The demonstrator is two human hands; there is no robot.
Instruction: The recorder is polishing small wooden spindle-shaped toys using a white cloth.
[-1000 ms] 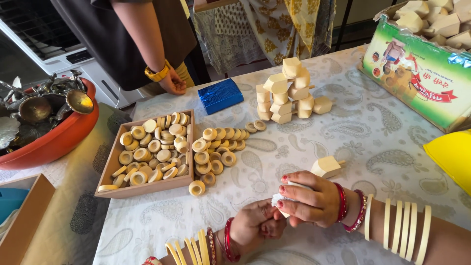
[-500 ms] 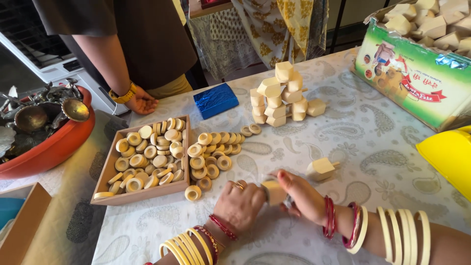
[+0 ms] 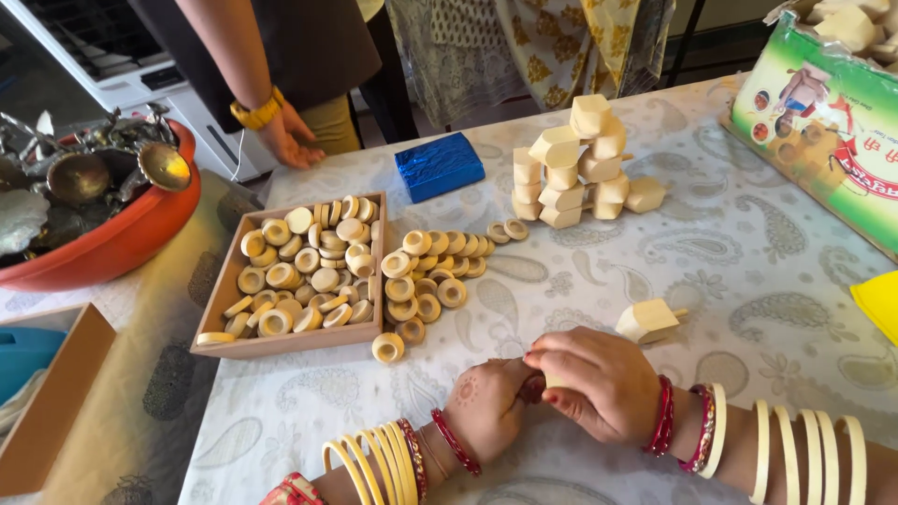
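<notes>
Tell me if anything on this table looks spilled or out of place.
Some wooden rings lie on the cloth beside the wooden tray rather than inside it. One pale block sits alone near the right hand, apart from the stacked blocks.

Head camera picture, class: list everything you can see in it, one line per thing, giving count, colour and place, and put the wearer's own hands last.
Wooden tray: one, light brown, left of centre, filled with cream rings.
Cream rings: too many to count, in the tray and in rows just right of it.
Cream blocks: a stacked pile, upper centre.
Single cream block: one, with a small peg, above the right hand.
Blue packet: one, behind the tray.
Red bowl: one, far left, holding metal items.
Green printed box: one, upper right.
Yellow thing: one, right edge, cut off.
Cardboard box: one, lower left.
Patterned tablecloth: white-grey paisley.
Another person's hand: yellow band, far table edge.
Left hand: bangled, meets the right.
Right hand: closed on a small cream piece.
</notes>
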